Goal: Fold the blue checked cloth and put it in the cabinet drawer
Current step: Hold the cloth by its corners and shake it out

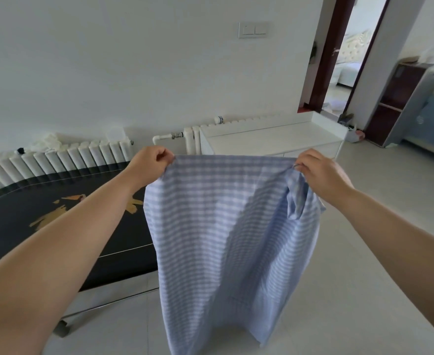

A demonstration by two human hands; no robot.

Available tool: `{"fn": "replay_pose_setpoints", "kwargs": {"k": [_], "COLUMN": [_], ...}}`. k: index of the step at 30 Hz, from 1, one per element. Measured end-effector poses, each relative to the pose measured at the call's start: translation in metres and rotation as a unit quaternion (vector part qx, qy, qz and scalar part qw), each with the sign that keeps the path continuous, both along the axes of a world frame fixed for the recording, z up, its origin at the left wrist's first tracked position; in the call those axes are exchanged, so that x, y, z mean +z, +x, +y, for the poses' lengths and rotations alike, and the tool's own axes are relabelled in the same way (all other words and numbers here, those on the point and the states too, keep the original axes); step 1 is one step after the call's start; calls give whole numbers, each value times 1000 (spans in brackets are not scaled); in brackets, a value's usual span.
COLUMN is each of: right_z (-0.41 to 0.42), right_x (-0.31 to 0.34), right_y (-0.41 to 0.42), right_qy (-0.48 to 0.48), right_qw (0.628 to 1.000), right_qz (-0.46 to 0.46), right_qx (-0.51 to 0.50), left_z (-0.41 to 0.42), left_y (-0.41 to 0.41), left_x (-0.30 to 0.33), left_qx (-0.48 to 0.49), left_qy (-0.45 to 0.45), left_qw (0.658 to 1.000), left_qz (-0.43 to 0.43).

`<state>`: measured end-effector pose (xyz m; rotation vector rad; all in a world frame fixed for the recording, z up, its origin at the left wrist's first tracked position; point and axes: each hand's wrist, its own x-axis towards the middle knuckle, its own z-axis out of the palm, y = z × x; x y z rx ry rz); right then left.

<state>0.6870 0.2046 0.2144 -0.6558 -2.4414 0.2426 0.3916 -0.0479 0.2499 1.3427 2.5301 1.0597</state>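
Head view: both hands' grip, left hand [151, 160] and right hand [318, 172], pinches unlabelled cloth [223, 239].

cloth [218, 239]: bottom cut off by frame edge | cabinet [269, 139]: front hidden behind cloth

The cloth [226, 226] is showing pale blue crossed by white bands, a soft check. The table [57, 219] is showing glossy black with golden-tan patches (a thin pale line is edging its rim). The cabinet [272, 139], radiator [57, 160] and wall [108, 73] are showing white; the door frame [326, 60] is showing dark red-brown.
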Motion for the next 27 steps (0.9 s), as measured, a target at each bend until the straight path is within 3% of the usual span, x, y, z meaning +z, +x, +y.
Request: {"fn": "replay_pose_setpoints", "kwargs": {"k": [3, 7, 9, 16, 20, 22, 24, 27], "right_z": [0, -3, -5, -2, 5, -8, -37, -89], "right_x": [-1, -4, -3, -7, -7, -7, -10, -6], "right_y": [4, 7, 5, -17, -47, -53, -49, -42], "right_qy": [-43, -43, -52, -106, -259, -218, -143, -74], "right_qw": [999, 999, 999, 989, 942, 957, 986, 993], "right_qz": [1, -3, -4, -5, 73, 78, 47, -15], "right_qx": [-5, 5, -2, -99, -200, -175, -70, 87], "left_z": [-2, -4, -4, 16, 50, 60, 61, 58], "left_y": [5, 1, 1, 8, 32, 44, 52, 74], "left_x": [-4, -4, -6, -10, -10, -8, -8, -9], "left_qx": [-18, -21, -12, 51, 94, 94, 86, 35], "left_qy": [16, -54, -52, -30, -40, -45, -39, -40], "left_qw": [1000, 988, 983, 997, 986, 988, 993, 999], "left_qz": [5, 146, 175, -48, -130, -113, -69, 5]}}
